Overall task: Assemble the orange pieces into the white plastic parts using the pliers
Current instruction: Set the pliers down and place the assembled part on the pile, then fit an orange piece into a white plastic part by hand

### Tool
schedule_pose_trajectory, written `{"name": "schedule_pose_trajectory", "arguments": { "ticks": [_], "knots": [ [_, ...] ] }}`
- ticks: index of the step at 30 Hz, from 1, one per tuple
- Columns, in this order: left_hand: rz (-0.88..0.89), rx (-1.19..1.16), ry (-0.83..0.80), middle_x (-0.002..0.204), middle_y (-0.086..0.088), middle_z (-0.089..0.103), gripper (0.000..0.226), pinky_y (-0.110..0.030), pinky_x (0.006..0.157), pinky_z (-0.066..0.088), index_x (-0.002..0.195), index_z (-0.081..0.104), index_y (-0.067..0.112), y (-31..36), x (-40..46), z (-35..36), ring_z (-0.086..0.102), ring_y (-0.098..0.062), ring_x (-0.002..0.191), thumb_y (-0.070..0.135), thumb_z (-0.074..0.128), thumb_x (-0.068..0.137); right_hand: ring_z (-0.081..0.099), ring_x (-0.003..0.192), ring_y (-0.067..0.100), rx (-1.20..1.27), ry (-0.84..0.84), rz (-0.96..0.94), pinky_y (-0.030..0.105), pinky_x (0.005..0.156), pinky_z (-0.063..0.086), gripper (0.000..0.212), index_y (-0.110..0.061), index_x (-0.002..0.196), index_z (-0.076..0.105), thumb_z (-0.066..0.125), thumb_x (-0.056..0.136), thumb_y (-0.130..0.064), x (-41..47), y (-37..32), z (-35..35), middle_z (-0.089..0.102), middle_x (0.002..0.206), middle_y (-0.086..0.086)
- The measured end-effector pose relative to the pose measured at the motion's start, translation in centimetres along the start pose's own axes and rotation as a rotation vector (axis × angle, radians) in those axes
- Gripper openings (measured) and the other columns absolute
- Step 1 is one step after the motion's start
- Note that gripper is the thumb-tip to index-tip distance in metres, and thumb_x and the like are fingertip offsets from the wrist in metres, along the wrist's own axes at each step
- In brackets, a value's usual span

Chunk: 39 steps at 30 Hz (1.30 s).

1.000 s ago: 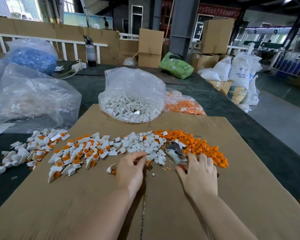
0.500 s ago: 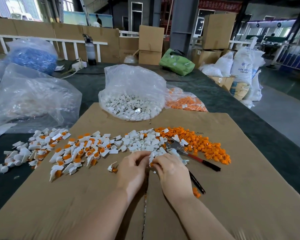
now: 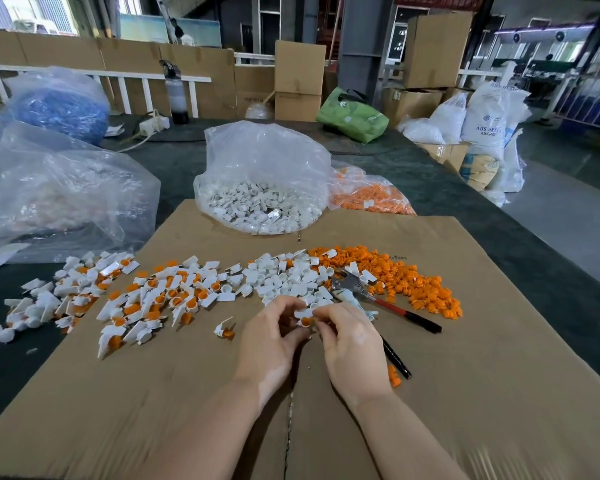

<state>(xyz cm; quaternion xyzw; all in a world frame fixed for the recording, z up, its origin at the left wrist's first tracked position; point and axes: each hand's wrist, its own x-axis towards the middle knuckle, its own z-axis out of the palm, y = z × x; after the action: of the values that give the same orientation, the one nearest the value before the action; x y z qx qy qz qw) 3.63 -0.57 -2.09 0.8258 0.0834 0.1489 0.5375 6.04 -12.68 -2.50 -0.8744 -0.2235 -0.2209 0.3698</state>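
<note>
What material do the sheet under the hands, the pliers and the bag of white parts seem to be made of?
Sheet: brown corrugated cardboard, matte, with a fold seam and creases.
Pliers: grey metal head with a dull shine; the handles look coated in red and black plastic or rubber.
Bag: thin clear plastic film, glossy and wrinkled, the white parts showing through.

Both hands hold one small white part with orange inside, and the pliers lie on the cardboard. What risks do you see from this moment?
1. The left hand and right hand only pinch the small white part, so it may slip.
2. The pliers lie untouched beside the right hand, so the orange piece may not be pressed fully in.
3. The right wrist could scatter the orange pile.
</note>
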Motion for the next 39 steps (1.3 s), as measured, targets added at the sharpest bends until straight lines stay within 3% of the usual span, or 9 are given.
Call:
{"name": "schedule_pose_trajectory", "arguments": {
  "ticks": [4, 11, 15, 20, 23, 27, 30, 34, 39],
  "knots": [
    [0.041, 0.036, -0.005, 0.083, 0.014, 0.062, 0.039, -0.001, 0.068, 0.04, 0.088, 0.055, 0.04, 0.1, -0.1, -0.1, 0.054, 0.011, 0.077, 0.006, 0.072, 0.079, 0.062, 0.082, 0.018, -0.008, -0.018, -0.025, 0.024, 0.074, 0.047, 0.017, -0.009, 0.086, 0.07, 0.07, 0.076, 0.005, 0.0, -0.2, -0.2, 0.067, 0.083, 0.0],
    [0.055, 0.083, -0.001, 0.082, 0.013, 0.061, 0.038, -0.003, 0.065, 0.04, 0.085, 0.054, 0.043, 0.2, -0.2, -0.1, 0.055, 0.004, 0.074, 0.011, 0.073, 0.079, 0.062, 0.077, 0.02, -0.028, -0.044, -0.069, 0.026, 0.07, 0.049, 0.012, -0.008, 0.082, 0.071, 0.073, 0.075, 0.001, 0.0, -0.5, -0.3, 0.065, 0.078, 0.003],
    [0.067, 0.113, -0.017, 0.085, 0.014, 0.061, 0.029, -0.001, 0.066, 0.038, 0.089, 0.057, 0.036, 0.2, -0.2, 0.0, 0.055, 0.004, 0.078, 0.014, 0.073, 0.079, 0.059, 0.07, 0.021, -0.059, -0.026, -0.049, 0.025, 0.062, 0.045, 0.013, -0.008, 0.073, 0.067, 0.075, 0.071, 0.002, -0.1, -0.5, -0.3, 0.061, 0.07, 0.001],
    [0.12, 0.195, -0.017, 0.09, 0.019, 0.059, 0.024, -0.001, 0.069, 0.036, 0.095, 0.061, 0.033, 0.0, -0.3, 0.0, 0.054, 0.004, 0.084, 0.014, 0.07, 0.083, 0.06, 0.071, 0.02, -0.064, -0.006, -0.05, 0.029, 0.061, 0.049, 0.007, -0.01, 0.077, 0.07, 0.075, 0.075, -0.004, -0.1, -0.6, -0.2, 0.064, 0.072, 0.0],
    [0.053, 0.23, 0.051, 0.094, 0.015, 0.054, 0.019, -0.008, 0.073, 0.032, 0.094, 0.063, 0.031, -0.4, 0.0, -0.4, 0.05, -0.006, 0.092, 0.014, 0.064, 0.086, 0.061, 0.072, 0.018, -0.059, 0.044, -0.02, 0.023, 0.064, 0.046, 0.008, -0.008, 0.078, 0.069, 0.073, 0.077, -0.002, -0.1, -0.5, -0.3, 0.065, 0.074, 0.0],
    [-0.036, 0.169, 0.166, 0.094, 0.012, 0.047, 0.01, 0.001, 0.067, 0.028, 0.092, 0.061, 0.029, -1.0, 0.4, -1.8, 0.044, 0.001, 0.082, 0.02, 0.062, 0.089, 0.06, 0.074, 0.021, -0.04, 0.046, 0.026, 0.024, 0.066, 0.045, 0.01, -0.006, 0.078, 0.068, 0.068, 0.079, 0.004, -0.2, -0.3, -0.2, 0.065, 0.075, 0.002],
    [-0.066, 0.178, 0.212, 0.096, 0.006, 0.047, 0.004, -0.007, 0.064, 0.028, 0.088, 0.062, 0.025, -1.5, 0.9, -2.9, 0.044, 0.003, 0.079, 0.021, 0.062, 0.089, 0.061, 0.074, 0.021, -0.044, 0.046, 0.006, 0.028, 0.065, 0.05, 0.011, -0.006, 0.077, 0.068, 0.068, 0.078, 0.005, -0.2, -0.4, -0.2, 0.065, 0.074, 0.002],
    [-0.105, 0.283, 0.282, 0.1, 0.002, 0.042, 0.007, -0.015, 0.082, 0.028, 0.092, 0.065, 0.015, -2.3, 1.8, -4.0, 0.049, -0.014, 0.094, 0.011, 0.061, 0.089, 0.061, 0.071, 0.022, -0.047, 0.051, -0.009, 0.03, 0.063, 0.051, 0.013, -0.005, 0.076, 0.067, 0.069, 0.075, 0.007, -0.2, -0.4, -0.2, 0.064, 0.072, 0.002],
    [-0.136, 0.389, 0.391, 0.106, -0.001, 0.041, 0.014, -0.025, 0.096, 0.026, 0.096, 0.068, 0.014, -2.8, 2.5, -4.2, 0.036, -0.026, 0.114, 0.005, 0.059, 0.088, 0.06, 0.069, 0.023, -0.055, 0.054, -0.01, 0.031, 0.062, 0.05, 0.014, -0.005, 0.075, 0.067, 0.069, 0.075, 0.008, -0.1, -0.2, -0.2, 0.063, 0.07, 0.003]
  ]
}}
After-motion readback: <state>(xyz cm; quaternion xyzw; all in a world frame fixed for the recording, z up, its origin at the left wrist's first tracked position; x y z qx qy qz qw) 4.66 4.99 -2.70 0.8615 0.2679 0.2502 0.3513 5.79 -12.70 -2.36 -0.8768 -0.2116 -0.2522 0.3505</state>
